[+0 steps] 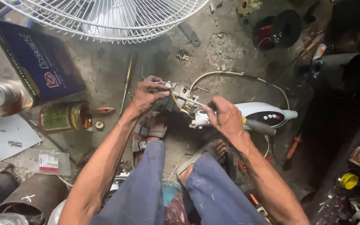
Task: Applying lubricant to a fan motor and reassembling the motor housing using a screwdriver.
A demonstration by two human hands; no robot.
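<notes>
White fan housing [267,114], wiring exposed

Two hands at work: left hand [148,92], right hand [226,118]. One white fan grille [105,18], one white fan housing [261,114], one dark blue box [36,60]. Two jars lying down: green-labelled jar [63,117], clear jar [1,100]; two sandalled feet, left foot [148,135], right foot [205,154].

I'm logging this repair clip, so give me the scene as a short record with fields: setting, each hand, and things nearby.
setting: cluttered workshop floor, seen from above
left hand: left hand pinching the small metal part with wires
right hand: right hand gripping a grey-handled screwdriver, tip at the part
worked item: white fan housing with buttons, cord attached
nearby: white fan grille; blue box; tin can
</notes>
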